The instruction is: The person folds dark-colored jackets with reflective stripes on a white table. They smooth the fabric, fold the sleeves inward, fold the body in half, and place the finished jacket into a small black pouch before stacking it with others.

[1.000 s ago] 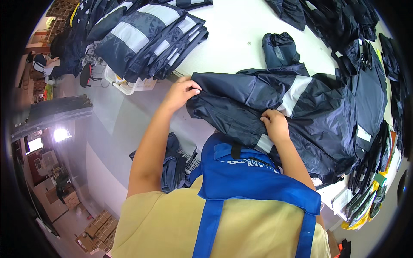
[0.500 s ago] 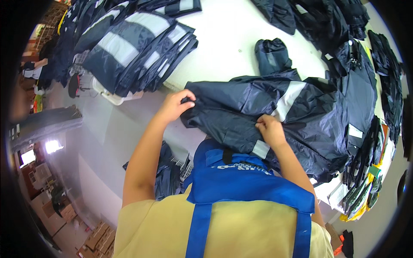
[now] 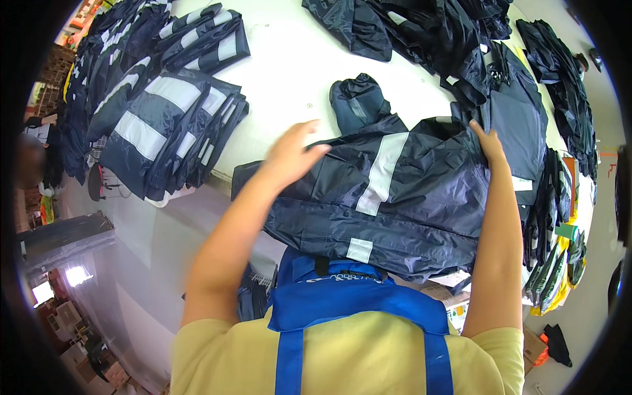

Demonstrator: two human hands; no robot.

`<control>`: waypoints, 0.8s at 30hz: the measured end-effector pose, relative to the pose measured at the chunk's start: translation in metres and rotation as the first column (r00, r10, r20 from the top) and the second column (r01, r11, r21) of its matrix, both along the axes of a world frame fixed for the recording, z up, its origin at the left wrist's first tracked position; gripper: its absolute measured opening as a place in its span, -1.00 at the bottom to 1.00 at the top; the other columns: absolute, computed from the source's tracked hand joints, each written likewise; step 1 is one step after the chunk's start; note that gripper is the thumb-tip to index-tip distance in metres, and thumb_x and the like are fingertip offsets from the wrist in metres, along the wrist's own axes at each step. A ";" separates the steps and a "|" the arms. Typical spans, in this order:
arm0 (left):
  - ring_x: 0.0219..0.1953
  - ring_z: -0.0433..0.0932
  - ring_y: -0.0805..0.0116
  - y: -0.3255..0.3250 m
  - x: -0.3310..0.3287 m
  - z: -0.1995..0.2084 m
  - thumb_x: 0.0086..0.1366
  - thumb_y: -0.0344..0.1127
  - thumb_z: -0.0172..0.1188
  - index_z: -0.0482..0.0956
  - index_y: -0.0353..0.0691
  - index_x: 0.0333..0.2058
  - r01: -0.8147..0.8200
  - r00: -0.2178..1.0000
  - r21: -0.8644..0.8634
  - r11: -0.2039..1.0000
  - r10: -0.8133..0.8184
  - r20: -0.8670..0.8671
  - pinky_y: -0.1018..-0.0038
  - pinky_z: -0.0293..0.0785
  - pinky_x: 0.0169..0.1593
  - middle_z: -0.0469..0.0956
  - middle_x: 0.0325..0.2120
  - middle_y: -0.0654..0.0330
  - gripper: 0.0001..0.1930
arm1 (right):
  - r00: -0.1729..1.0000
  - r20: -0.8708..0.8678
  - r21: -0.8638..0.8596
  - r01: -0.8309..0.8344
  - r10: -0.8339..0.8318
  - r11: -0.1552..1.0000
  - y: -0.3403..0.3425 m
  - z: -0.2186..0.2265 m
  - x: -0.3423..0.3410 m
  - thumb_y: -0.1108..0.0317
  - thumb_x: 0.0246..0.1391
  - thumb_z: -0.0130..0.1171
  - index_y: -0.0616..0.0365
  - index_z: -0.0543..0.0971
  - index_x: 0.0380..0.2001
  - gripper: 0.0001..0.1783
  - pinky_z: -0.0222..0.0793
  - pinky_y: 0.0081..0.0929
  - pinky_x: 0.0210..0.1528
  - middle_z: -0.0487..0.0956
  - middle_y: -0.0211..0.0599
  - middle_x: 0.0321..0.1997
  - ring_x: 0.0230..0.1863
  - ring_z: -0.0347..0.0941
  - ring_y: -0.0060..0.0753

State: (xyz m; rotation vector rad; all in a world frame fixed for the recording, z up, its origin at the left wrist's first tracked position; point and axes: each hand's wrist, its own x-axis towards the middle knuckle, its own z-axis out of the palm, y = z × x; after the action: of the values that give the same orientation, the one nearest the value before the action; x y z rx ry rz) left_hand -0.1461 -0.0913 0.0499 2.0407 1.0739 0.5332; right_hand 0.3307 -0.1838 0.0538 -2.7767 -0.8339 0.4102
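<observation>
A dark navy rain jacket [image 3: 421, 191] with silver-white reflective bands lies across the near edge of the white table, its shiny cloth wrinkled and partly folded over. Over its left part my left hand [image 3: 296, 155] is raised, fingers spread and a little blurred, holding nothing. At the jacket's far right corner, my right hand [image 3: 487, 141] grips the cloth; some of its fingers are hidden. Beyond the jacket, touching its far edge, sits a rounded dark bundle [image 3: 359, 102] of similar cloth.
A stack of folded dark garments [image 3: 168, 125] with reflective bands stands at the left of the white table [image 3: 283, 85]. More dark garments [image 3: 421, 39] lie along the far right. Plastic-wrapped packages [image 3: 550, 276] and a green item [image 3: 566, 231] are at the right edge.
My left hand has let go of the jacket's left end and lifted away. My right hand has moved far and right to the corner. The jacket's near part lies flatter, and the whole view has shifted.
</observation>
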 end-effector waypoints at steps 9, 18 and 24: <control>-0.49 0.32 0.60 0.054 0.038 0.049 0.28 -0.25 0.14 0.53 -0.27 -0.45 -0.021 0.993 -0.352 0.936 0.061 0.105 0.58 0.29 -0.34 0.43 -0.57 0.40 -0.79 | 0.997 -0.032 0.790 -0.021 0.075 0.613 -0.096 0.130 0.000 0.28 0.15 0.15 0.22 0.59 -0.19 -0.74 0.27 -0.55 -0.02 0.56 -0.36 -0.22 -0.20 0.43 -0.50; -0.51 0.33 0.68 0.067 0.001 0.168 0.33 -0.32 0.09 0.55 -0.27 -0.41 -0.105 0.799 -0.277 0.955 0.247 0.548 0.66 0.29 -0.39 0.46 -0.55 0.43 -0.82 | 0.928 0.023 0.955 0.090 -0.373 0.282 -0.265 0.150 -0.004 0.24 0.21 0.12 0.28 0.48 -0.02 -0.62 0.32 -0.45 0.04 0.45 -0.21 0.00 -0.05 0.39 -0.38; -0.13 0.57 0.39 0.084 -0.008 0.196 0.37 -0.22 0.05 0.49 -0.36 -0.07 0.363 0.621 -0.512 0.778 0.207 0.756 0.46 0.45 0.04 0.58 -0.15 0.12 -0.68 | 0.885 -0.422 0.881 0.451 -0.196 0.140 -0.330 0.061 -0.011 0.29 0.17 0.17 0.22 0.54 -0.11 -0.71 0.29 -0.54 0.01 0.50 -0.34 -0.18 -0.11 0.38 -0.50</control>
State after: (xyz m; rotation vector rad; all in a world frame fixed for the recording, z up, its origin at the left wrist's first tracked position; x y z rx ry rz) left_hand -0.1539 -0.0069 0.2455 1.0266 0.4772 0.7895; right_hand 0.3192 -0.5140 0.1143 -1.5148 -0.1832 0.0065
